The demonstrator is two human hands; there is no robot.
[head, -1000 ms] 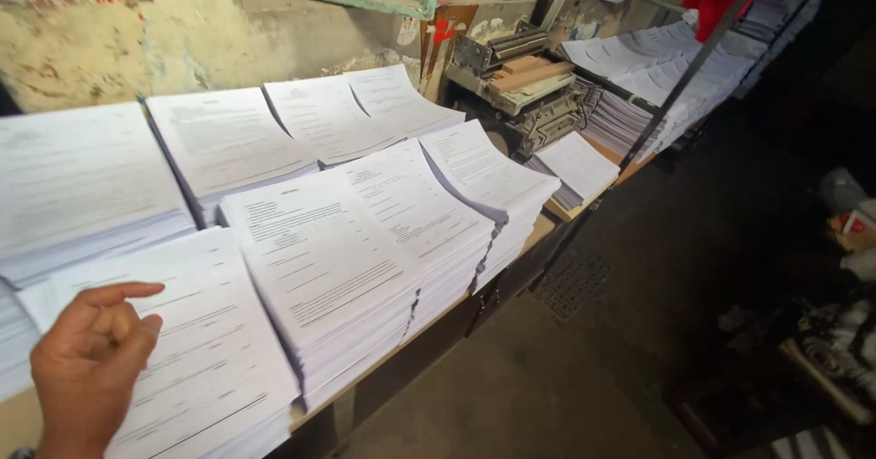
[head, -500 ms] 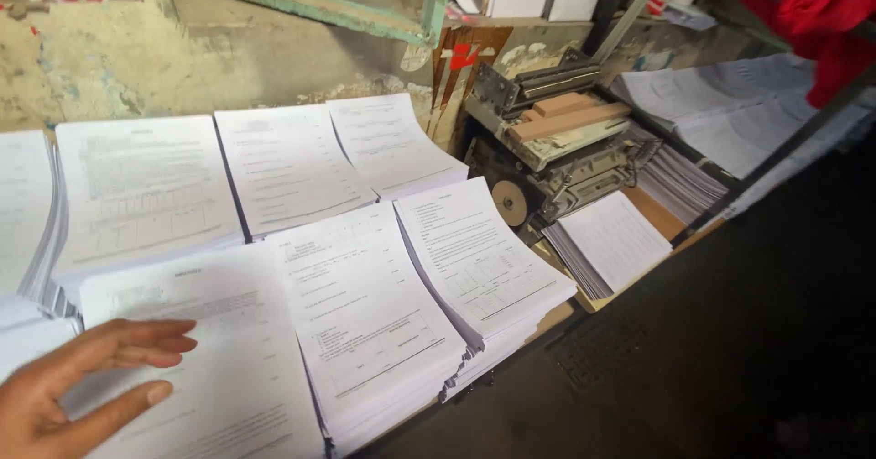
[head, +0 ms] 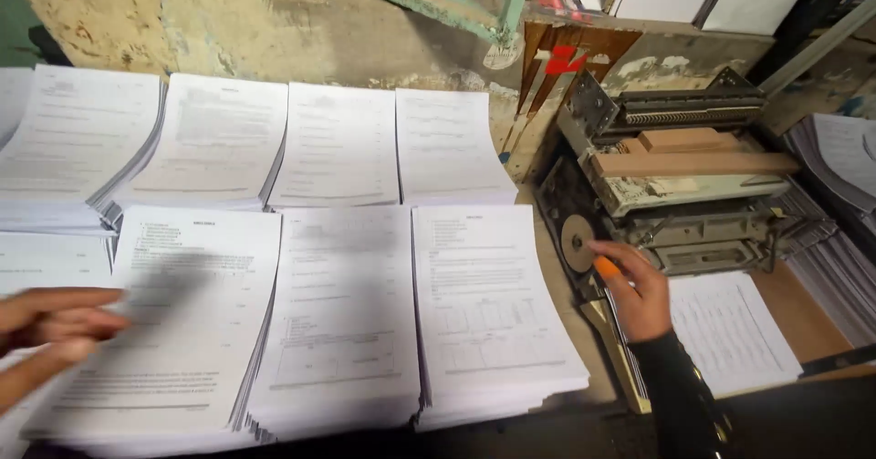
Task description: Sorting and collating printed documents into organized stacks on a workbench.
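My left hand (head: 50, 327) hovers blurred over the near-left stack of printed sheets (head: 173, 322), fingers loosely spread and holding nothing; I can't tell if it touches the paper. My right hand (head: 639, 290), in a dark sleeve with something orange at the fingertip, reaches half open to the round metal disc (head: 577, 242) on the side of the old paper machine (head: 684, 185), fingertips at its edge. I count three full stacks in the near row and four behind. A single printed sheet (head: 730, 331) lies beside the machine.
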